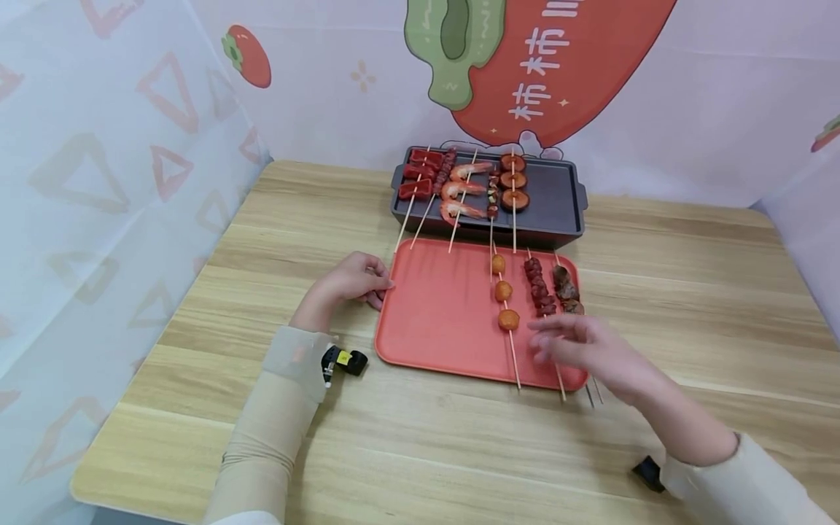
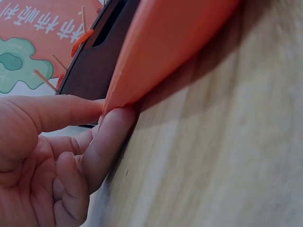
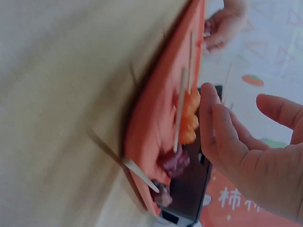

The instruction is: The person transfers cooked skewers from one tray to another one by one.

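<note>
My left hand (image 1: pixel 359 278) pinches the left rim of a red tray (image 1: pixel 436 313) between thumb and fingers; the left wrist view shows the tray edge (image 2: pixel 142 61) in that pinch. Over the tray's right side hovers my right hand (image 1: pixel 593 354), its fingers loosely extended and holding nothing in the right wrist view. On the tray lie a skewer of orange balls (image 1: pixel 503 292), a skewer of dark red meat chunks (image 1: pixel 539 286) and a skewer of brownish pieces (image 1: pixel 566 288). The right hand partly hides the lower part of the brownish one.
Behind the tray stands a black grill pan (image 1: pixel 551 193) bearing red slab skewers (image 1: pixel 415 189), shrimp skewers (image 1: pixel 462 191), round brown slices (image 1: pixel 515 198) and other small skewers. Their sticks jut over the tray's far edge. A wooden table (image 1: pixel 216 343) lies underneath, with printed cloth walls (image 1: pixel 341 95) around.
</note>
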A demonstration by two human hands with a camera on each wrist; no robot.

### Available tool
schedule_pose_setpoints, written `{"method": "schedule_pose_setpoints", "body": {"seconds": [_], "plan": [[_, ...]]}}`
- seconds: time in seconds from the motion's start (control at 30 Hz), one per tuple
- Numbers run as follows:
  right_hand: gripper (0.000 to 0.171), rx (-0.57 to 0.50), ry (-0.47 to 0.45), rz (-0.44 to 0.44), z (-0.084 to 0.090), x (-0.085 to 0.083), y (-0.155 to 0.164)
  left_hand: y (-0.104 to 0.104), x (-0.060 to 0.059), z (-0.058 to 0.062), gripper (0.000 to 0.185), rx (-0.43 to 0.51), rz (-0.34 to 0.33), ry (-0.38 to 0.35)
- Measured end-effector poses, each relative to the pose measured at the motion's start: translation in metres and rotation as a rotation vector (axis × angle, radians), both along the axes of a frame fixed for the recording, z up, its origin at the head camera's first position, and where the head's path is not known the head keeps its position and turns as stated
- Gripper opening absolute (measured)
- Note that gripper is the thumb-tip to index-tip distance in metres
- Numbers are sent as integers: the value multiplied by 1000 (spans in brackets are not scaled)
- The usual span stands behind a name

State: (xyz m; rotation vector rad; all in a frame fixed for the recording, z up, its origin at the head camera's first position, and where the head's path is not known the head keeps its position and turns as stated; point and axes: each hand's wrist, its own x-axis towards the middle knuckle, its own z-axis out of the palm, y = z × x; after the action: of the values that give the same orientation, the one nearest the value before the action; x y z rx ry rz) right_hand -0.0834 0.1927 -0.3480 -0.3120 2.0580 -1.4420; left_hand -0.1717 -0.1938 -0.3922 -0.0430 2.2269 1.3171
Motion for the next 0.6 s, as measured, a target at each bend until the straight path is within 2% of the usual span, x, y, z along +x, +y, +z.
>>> {"method": "schedule_pose_setpoints", "body": {"seconds": [0.1,0.3,0.4,0.47,0.6], "plan": [[44,-80,-9,-81,8,-16,5,1,0,0,13,-4,-1,4],[15,-308,-50,-265,26,-57,11,1,2,-1,12,-3,7,-3],[11,-377,-85,-320,34,-75,12,1,3,-1,12,5,8,-3],[19,-366,-109,-341,38,-85,10,0,3,-1,13,7,9,1],[52,-284,-156,-337,38,-101,0,-1,3,0,13,18,11,8]]}}
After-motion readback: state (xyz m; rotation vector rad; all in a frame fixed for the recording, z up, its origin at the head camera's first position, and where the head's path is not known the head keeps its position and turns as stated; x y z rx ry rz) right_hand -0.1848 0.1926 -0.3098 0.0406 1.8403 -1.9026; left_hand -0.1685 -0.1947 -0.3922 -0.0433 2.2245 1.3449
